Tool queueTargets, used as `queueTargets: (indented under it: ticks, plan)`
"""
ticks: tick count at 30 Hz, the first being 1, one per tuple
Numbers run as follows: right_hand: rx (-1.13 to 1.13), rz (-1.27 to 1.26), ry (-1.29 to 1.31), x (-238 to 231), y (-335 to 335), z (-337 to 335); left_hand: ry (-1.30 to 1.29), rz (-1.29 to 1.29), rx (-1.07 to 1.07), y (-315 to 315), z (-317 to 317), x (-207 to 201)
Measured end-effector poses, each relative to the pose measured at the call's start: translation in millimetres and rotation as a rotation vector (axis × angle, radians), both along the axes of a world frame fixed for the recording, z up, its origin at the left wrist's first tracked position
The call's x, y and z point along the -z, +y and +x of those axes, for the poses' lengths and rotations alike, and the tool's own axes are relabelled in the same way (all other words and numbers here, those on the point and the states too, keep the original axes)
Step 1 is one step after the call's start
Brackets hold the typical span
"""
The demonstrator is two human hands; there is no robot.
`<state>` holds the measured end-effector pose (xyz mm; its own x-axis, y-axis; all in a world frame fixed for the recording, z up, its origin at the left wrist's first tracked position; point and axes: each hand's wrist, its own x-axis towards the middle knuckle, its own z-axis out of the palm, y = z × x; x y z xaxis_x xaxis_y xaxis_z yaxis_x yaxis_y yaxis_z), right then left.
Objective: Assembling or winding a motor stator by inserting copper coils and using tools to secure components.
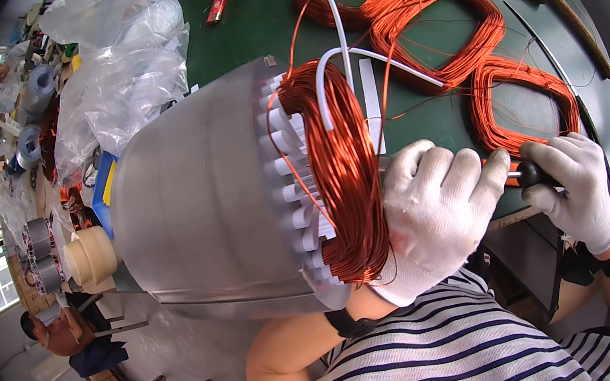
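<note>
A large grey metal stator (201, 201) lies on its side, with white slot liners (289, 169) around its open end. A thick bundle of copper winding wire (347, 175) bulges out of that end. My left hand (443, 207), in a white glove, is closed in a fist right beside the bundle. My right hand (577, 183), also gloved, pinches the round black knob (532, 173) of a tool. From the knob a short bit of metal shaft runs to my left fingers; the rest is hidden by the fist. White sleeving (323, 97) hangs over the winding.
On the green table (253, 32) lie several copper coils (486, 36), a red lighter-like piece (220, 1) and a white strip (372, 105). Long-handled tools (569, 21) lie at the right edge. Clear plastic bags (120, 68) pile up at left. Another person (61, 331) sits far left.
</note>
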<state>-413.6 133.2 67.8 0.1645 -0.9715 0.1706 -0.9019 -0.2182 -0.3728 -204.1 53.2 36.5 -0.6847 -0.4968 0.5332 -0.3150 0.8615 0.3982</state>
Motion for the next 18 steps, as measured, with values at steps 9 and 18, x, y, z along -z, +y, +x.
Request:
queueTargets:
  ticks: [9, 18]
  plan:
    - [0.104, 0.097, -0.233, 20.3, 15.9, 3.3, -0.06, -0.013, 0.013, -0.8, 0.6, 2.5]
    - [0.035, 0.031, -0.038, -2.1, 4.4, 5.4, -0.01, 0.008, -0.038, -3.0, -1.4, 3.1]
